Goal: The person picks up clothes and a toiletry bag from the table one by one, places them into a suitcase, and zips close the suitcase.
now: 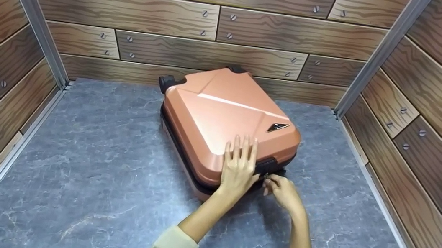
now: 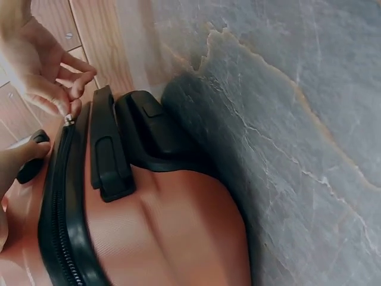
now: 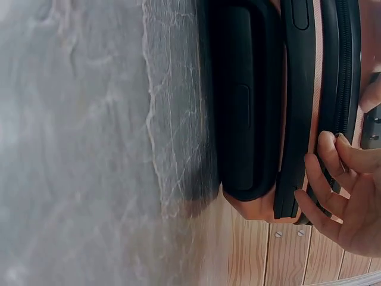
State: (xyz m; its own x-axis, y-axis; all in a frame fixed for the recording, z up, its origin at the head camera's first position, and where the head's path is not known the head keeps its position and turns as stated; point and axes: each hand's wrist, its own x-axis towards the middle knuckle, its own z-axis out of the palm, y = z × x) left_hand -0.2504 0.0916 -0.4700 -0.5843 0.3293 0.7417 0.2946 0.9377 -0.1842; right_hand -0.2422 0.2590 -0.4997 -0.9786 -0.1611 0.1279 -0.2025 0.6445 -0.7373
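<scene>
A rose-gold hard-shell suitcase [image 1: 209,114] lies flat on the floor, turned at an angle. My left hand [image 1: 237,171] rests on its lid at the near corner, fingers straight. In the left wrist view, my left thumb reaches a black fitting [image 2: 36,156] on the lid's side. At the near end, my right hand [image 1: 286,195] pinches a small metal zipper pull [image 2: 68,120] between thumb and index finger. The zipper's teeth [image 2: 59,226] run along a black band. Beside that band are a black carry handle [image 2: 110,149] and a black trolley-handle housing [image 2: 158,131].
Black wheels [image 1: 165,83] stick out at the suitcase's far end, close to the back plank-patterned wall [image 1: 166,16]. Grey marbled flooring [image 1: 94,159] surrounds the case. Another plank-patterned wall [image 1: 422,136] rises on the right, with metal strips along the edges.
</scene>
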